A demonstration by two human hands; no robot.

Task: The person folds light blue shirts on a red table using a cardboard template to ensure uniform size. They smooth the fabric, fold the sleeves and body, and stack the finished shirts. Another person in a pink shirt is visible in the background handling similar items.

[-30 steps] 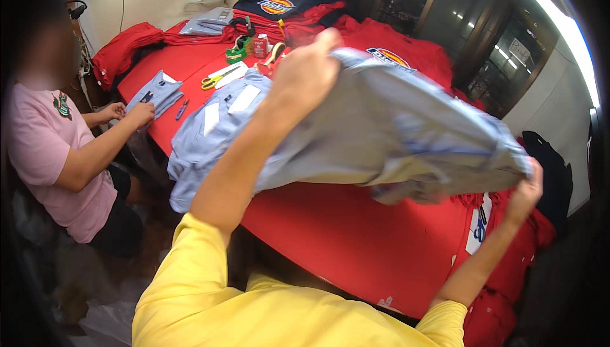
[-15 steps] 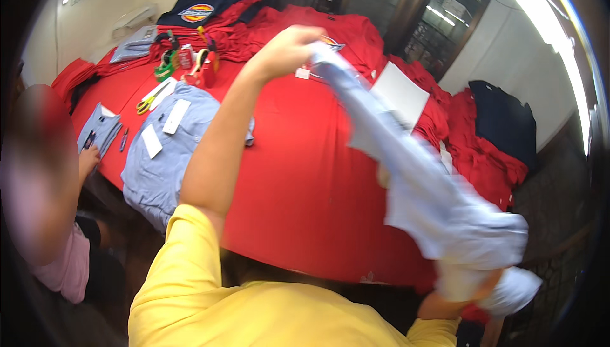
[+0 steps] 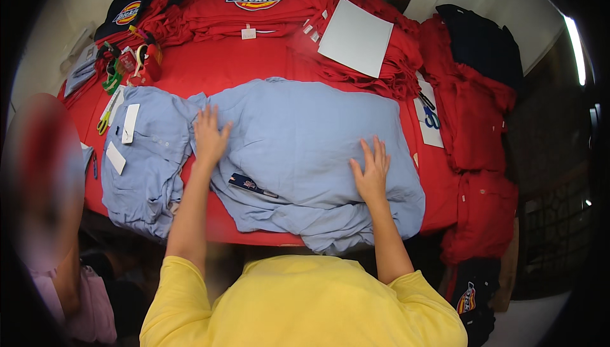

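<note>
A light blue shirt (image 3: 318, 125) lies spread over the red-covered table (image 3: 222, 61) in front of me, its near part bunched and hanging at the front edge. My left hand (image 3: 211, 136) rests on its left side with fingers spread. On the right side my right hand (image 3: 372, 170) lies with its fingers stretched out. A dark blue tag (image 3: 253, 186) shows on the shirt's lower left. Left of it, touching my shirt's edge, is another light blue shirt (image 3: 149, 150) with white tags (image 3: 130, 123).
Folded red sweatshirts (image 3: 257, 13) line the back, with a white sheet (image 3: 356, 37) on one pile. Blue-handled scissors (image 3: 431, 117) lie at right, yellow scissors (image 3: 103, 121) at left. Tape dispensers (image 3: 150, 67) stand back left. A navy garment (image 3: 480, 45) tops red piles. A person (image 3: 51, 220) sits at left.
The light blue shirt, stretched in the air between my raised left hand and my right side, now lies spread on the table. Both hands have come down onto it and let go.
</note>
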